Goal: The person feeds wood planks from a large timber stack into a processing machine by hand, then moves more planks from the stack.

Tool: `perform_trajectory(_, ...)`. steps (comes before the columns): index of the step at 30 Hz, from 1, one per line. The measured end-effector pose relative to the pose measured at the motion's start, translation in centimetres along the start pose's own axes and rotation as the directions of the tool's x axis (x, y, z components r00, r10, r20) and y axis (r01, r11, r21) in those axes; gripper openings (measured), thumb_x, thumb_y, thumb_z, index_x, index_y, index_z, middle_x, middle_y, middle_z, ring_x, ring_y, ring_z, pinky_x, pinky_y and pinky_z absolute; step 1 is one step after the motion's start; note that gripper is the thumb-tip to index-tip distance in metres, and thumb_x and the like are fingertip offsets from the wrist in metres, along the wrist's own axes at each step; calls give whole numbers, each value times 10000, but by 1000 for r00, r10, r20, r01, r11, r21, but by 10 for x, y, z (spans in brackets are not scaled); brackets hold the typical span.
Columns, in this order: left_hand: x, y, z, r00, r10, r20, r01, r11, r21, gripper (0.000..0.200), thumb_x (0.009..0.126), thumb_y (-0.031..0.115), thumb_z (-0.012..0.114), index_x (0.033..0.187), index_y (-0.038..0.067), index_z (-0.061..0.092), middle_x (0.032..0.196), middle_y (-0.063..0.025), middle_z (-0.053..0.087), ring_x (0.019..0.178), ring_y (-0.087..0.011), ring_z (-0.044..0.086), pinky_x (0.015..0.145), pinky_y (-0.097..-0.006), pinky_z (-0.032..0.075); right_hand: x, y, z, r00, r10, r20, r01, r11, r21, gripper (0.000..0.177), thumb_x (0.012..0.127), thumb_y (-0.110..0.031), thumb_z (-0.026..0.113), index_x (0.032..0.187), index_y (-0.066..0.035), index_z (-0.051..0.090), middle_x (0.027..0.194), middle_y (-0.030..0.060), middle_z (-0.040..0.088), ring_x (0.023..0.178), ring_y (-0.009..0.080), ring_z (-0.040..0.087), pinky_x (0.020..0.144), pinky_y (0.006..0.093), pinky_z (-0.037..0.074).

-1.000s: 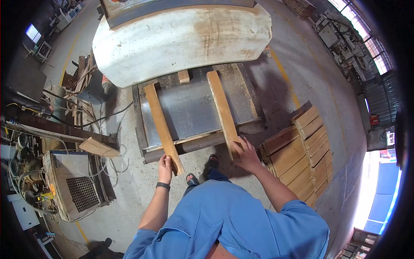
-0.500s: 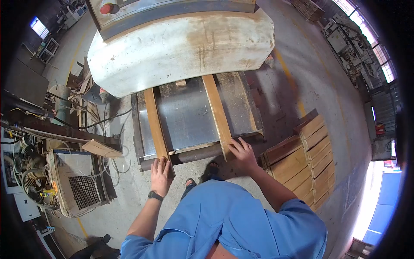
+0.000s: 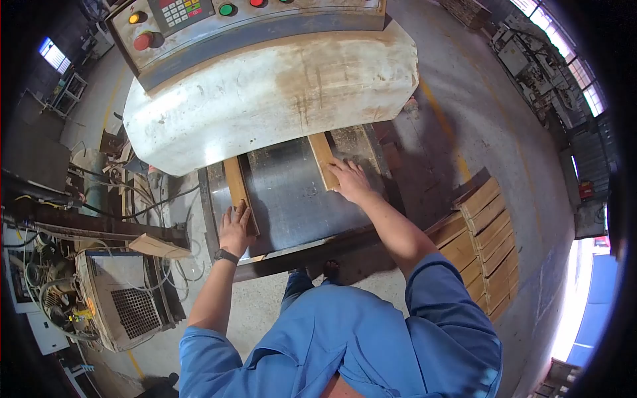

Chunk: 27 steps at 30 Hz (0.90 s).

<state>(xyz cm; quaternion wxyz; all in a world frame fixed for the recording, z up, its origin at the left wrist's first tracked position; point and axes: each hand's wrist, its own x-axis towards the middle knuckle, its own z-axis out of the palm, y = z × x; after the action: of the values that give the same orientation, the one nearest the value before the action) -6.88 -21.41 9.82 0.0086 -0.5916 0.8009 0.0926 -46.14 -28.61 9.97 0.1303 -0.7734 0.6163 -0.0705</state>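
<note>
Two long wooden boards lie lengthwise on the steel feed table (image 3: 285, 196) of a big machine. My left hand (image 3: 235, 227) rests flat on the near end of the left board (image 3: 234, 182). My right hand (image 3: 350, 180) lies flat, fingers spread, on the near end of the right board (image 3: 321, 156). Most of each board is hidden under the machine's white hood (image 3: 265, 86); only short ends show. I wear a blue shirt and a dark band on the left wrist.
A control panel (image 3: 179, 13) with coloured buttons tops the machine. Stacked wooden boards (image 3: 484, 232) sit on the floor to my right. On the left stand a grey box with a grille (image 3: 123, 302), cables and a loose board (image 3: 156, 245).
Both boards have slid forward under the hood, pushed by my hands. My arms have stretched out and I have leaned closer to the machine.
</note>
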Motion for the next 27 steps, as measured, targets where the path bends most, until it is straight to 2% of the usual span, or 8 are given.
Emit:
perform_trajectory(2, 9, -9, 0, 999, -7, 36, 5, 999, 48, 947, 692, 241, 836, 1542, 207, 419, 1668, -32, 266, 1454, -411, 335, 1203, -513, 310, 20, 4, -1, 1000, 12, -1, -12, 1000, -5, 658, 823, -167, 771, 1436, -161, 532, 1553, -14, 420, 1386, 331, 432, 1116, 505, 370)
perform_trajectory(5, 19, -18, -1, 1000, 12, 23, -14, 998, 65, 964, 686, 263, 848, 1546, 212, 415, 1677, -31, 246, 1464, -412, 321, 1203, -539, 296, 43, 8, -6, 999, 29, 29, -29, 999, -17, 670, 807, -172, 784, 1429, -164, 537, 1561, -35, 409, 1386, 328, 435, 1116, 500, 372)
perform_trajectory(8, 30, -29, 5, 999, 33, -28, -31, 997, 75, 984, 673, 277, 865, 1545, 215, 414, 1671, -26, 257, 1470, -410, 314, 1197, -566, 293, 55, 6, -9, 1000, -4, -11, 3, 999, -38, 663, 785, -196, 817, 1390, -146, 551, 1492, 24, 459, 1347, 335, 466, 1098, 480, 397)
perform_trajectory(14, 54, -42, -2, 995, 34, -95, -33, 999, 18, 959, 658, 248, 886, 1516, 205, 458, 1588, -51, 371, 1447, -404, 332, 1199, -573, 285, 71, -7, 5, 926, 354, -130, -337, 932, 137, 638, 716, -222, 892, 1237, -98, 546, 1293, 135, 506, 1238, 343, 533, 996, 463, 481)
perform_trajectory(18, 63, -47, -6, 988, 46, -148, -44, 999, 15, 902, 663, 250, 885, 1478, 189, 505, 1527, -83, 425, 1403, -399, 369, 1188, -555, 297, 79, -10, 24, 855, 452, -256, -400, 887, 230, 626, 717, -240, 894, 1218, -124, 538, 1227, 135, 529, 1150, 363, 584, 937, 463, 514)
perform_trajectory(20, 68, -48, -8, 983, 45, -178, -43, 999, 15, 870, 664, 248, 883, 1456, 178, 528, 1488, -99, 457, 1365, -397, 401, 1166, -537, 325, 83, -12, 33, 816, 490, -307, -415, 866, 280, 627, 732, -213, 886, 1239, -128, 527, 1223, 128, 532, 1136, 359, 592, 939, 465, 513)
perform_trajectory(24, 78, -49, -5, 971, 9, -239, -12, 1000, -10, 757, 702, 232, 853, 1400, 152, 573, 1371, -117, 515, 1273, -386, 458, 1095, -499, 385, 83, -13, 54, 763, 565, -316, -334, 762, 555, 505, 774, -77, 811, 1211, -106, 559, 1191, 128, 553, 1106, 336, 604, 938, 457, 512)
perform_trajectory(27, 84, -48, -3, 968, -12, -252, 21, 999, 33, 671, 746, 225, 818, 1370, 126, 590, 1316, -123, 531, 1229, -377, 479, 1062, -488, 406, 73, -9, 70, 752, 561, -345, -273, 742, 612, 425, 815, -2, 715, 1211, -91, 589, 1129, 129, 580, 1075, 315, 607, 930, 440, 512)
